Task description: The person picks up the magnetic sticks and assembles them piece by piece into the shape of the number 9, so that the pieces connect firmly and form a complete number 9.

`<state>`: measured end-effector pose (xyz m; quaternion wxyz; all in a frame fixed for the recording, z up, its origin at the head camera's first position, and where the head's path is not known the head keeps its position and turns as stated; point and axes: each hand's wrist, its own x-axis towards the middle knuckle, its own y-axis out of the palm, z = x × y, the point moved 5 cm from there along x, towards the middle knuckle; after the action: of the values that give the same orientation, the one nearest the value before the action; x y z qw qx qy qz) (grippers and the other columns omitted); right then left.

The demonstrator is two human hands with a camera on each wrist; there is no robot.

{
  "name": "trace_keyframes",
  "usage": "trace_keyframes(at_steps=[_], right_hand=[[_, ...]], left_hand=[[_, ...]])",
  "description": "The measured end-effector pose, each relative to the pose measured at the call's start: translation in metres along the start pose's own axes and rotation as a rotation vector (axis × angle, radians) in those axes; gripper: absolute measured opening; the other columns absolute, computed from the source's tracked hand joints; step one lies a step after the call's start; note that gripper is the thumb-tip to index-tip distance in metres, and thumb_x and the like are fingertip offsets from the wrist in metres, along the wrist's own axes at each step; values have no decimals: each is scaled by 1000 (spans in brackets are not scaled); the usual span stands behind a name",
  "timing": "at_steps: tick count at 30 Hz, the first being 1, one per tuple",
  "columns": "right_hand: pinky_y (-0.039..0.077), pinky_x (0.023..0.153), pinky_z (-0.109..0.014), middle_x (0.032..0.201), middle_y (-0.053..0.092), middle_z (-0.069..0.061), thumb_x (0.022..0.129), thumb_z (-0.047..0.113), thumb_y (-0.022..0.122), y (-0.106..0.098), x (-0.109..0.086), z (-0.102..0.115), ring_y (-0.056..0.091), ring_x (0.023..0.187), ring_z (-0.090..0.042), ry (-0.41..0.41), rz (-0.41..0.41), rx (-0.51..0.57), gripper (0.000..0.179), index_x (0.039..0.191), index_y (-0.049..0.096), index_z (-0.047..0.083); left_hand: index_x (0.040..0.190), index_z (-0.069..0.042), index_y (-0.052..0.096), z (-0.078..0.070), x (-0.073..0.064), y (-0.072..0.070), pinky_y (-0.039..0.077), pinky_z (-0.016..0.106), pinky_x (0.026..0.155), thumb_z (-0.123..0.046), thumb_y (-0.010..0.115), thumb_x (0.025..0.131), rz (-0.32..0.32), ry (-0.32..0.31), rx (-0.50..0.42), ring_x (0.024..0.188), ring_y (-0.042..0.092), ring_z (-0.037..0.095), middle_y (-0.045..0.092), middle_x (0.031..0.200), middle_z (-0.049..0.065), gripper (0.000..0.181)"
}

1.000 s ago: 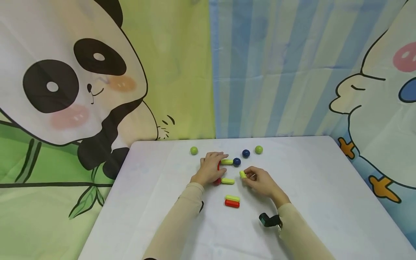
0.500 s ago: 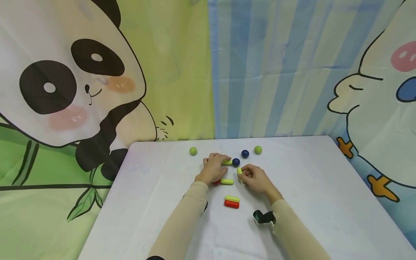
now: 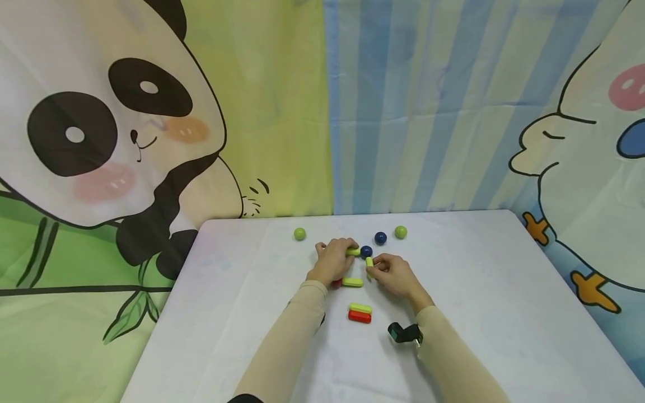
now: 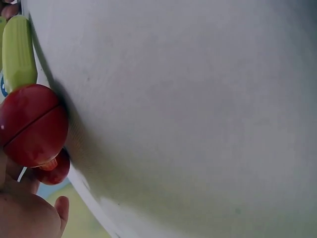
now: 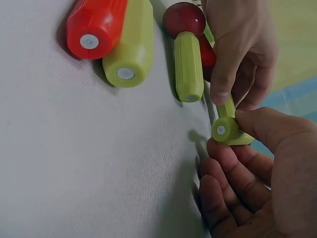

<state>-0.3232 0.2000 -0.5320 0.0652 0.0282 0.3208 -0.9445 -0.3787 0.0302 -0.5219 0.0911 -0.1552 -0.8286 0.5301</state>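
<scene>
In the head view, my right hand (image 3: 399, 275) pinches a yellow-green magnetic rod (image 3: 370, 264) between thumb and fingers, its far end right at a dark blue ball (image 3: 366, 252). My left hand (image 3: 332, 261) grips another yellow-green rod (image 3: 354, 252), which points at that same ball. The right wrist view shows a silver disc in the end of the pinched rod (image 5: 221, 130). Below the left hand, a dark red ball (image 4: 34, 126) has a yellow-green rod (image 4: 19, 52) attached. A red rod (image 5: 207, 57) is partly hidden behind the left hand.
Nearer the person, a yellow-green rod (image 3: 360, 308) and a red rod (image 3: 359, 317) lie side by side. Toward the back of the white table (image 3: 242, 313) are a green ball (image 3: 299, 234), a second dark blue ball (image 3: 380, 238) and another green ball (image 3: 400, 232).
My right hand has moved left and slightly away from the person, bringing its rod up to the blue ball and turning it more upright in view. The left hand has shifted slightly right along its rod.
</scene>
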Motion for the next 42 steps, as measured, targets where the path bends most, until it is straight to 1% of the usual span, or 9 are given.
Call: trace_keyframes(at_steps=[3, 6, 10, 12, 14, 18, 24, 32, 42], right_hand=[[50, 71, -30, 95, 74, -5, 97, 29, 71, 2, 2, 1, 63, 79, -14, 8, -1, 7, 32, 116, 68, 4], [48, 73, -30, 94, 73, -3, 96, 31, 71, 5, 2, 0, 61, 81, -15, 17, 6, -6, 31, 114, 69, 5], [47, 75, -31, 93, 72, -1, 96, 32, 71, 8, 3, -4, 60, 83, -16, 32, 11, -29, 32, 114, 69, 7], [47, 76, -31, 93, 72, -1, 96, 32, 71, 7, 4, -7, 60, 83, -16, 50, 11, -32, 32, 114, 69, 7], [47, 76, -31, 94, 73, -2, 96, 32, 70, 6, 4, -8, 61, 83, -16, 61, 8, -32, 32, 114, 69, 6], [48, 74, -31, 97, 73, -4, 98, 34, 68, 4, 4, -10, 61, 82, -16, 89, 10, -32, 33, 115, 69, 6], [48, 75, -30, 99, 72, -4, 98, 35, 67, 3, 6, -8, 61, 82, -17, 94, 19, -23, 33, 116, 68, 7], [48, 73, -30, 97, 72, -4, 98, 33, 67, 6, 7, -5, 61, 82, -16, 66, 25, -22, 30, 112, 68, 6], [48, 73, -30, 96, 70, -4, 98, 35, 69, 4, 6, -3, 60, 82, -17, 91, 13, -20, 31, 112, 68, 7]], left_hand=[[127, -28, 68, 1, 0, -1, 21, 62, 110, -24, 71, 99, -14, -10, -27, 122, 59, 20, 68, 129, -6, 29], [124, -27, 68, 2, 0, -1, 23, 61, 109, -24, 71, 99, -17, -9, -46, 120, 61, 19, 68, 128, -7, 26], [123, -26, 69, 2, 2, -1, 30, 52, 100, -24, 71, 98, -24, 10, -63, 121, 63, 18, 69, 128, -7, 25], [123, -26, 70, 3, 2, -1, 32, 47, 94, -24, 72, 98, -24, 18, -78, 120, 63, 18, 70, 128, -7, 25], [122, -27, 70, 3, 3, 0, 32, 45, 91, -25, 72, 98, -16, 20, -85, 120, 63, 18, 69, 128, -8, 25], [121, -27, 71, 3, 3, 2, 36, 46, 93, -24, 71, 98, 3, 30, -89, 120, 63, 19, 69, 125, -7, 23], [122, -25, 70, 3, 3, 0, 42, 51, 100, -21, 69, 99, 9, 41, -79, 121, 63, 21, 68, 123, -4, 23], [122, -26, 70, 5, 4, -3, 41, 51, 102, -25, 69, 100, 32, 29, -81, 123, 62, 22, 69, 126, -5, 22], [122, -27, 70, 8, 5, -4, 40, 51, 104, -26, 69, 100, 55, 32, -102, 122, 62, 22, 69, 127, -6, 22]])
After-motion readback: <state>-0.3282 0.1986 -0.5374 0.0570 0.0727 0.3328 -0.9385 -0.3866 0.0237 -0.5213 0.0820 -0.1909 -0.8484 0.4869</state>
